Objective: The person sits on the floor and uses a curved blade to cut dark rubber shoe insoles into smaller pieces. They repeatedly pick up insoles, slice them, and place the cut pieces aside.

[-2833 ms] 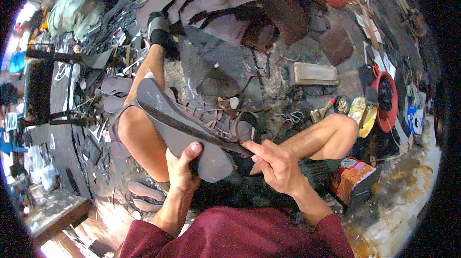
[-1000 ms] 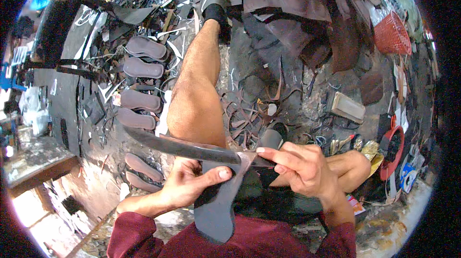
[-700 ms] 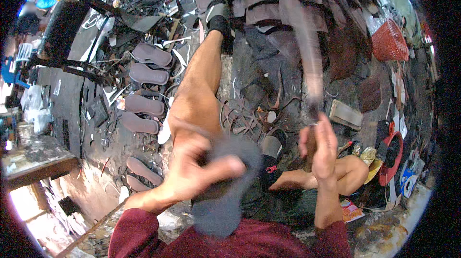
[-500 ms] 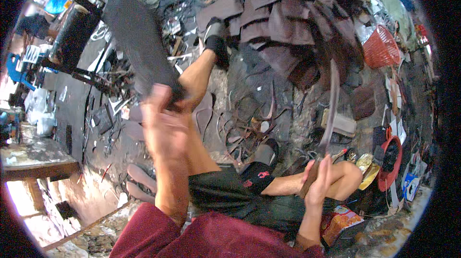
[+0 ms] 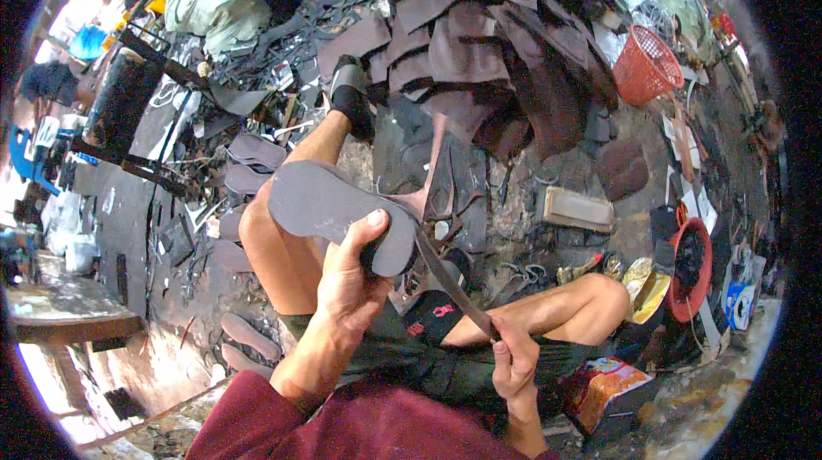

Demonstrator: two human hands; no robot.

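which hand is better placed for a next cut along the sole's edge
Probably the right hand: it grips the knife, which appears to reach the edge of the sole. The left hand is holding the sole, so seems better suited to steadying.

A dark, littered floor (image 5: 518, 207) spreads from the centre, a worn wooden counter (image 5: 68, 306) stands at eight o'clock, and bright light (image 5: 41, 370) glares beneath it.

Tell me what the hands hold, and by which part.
Left hand: the sole, near its narrower end. Right hand: the knife, by its near end.
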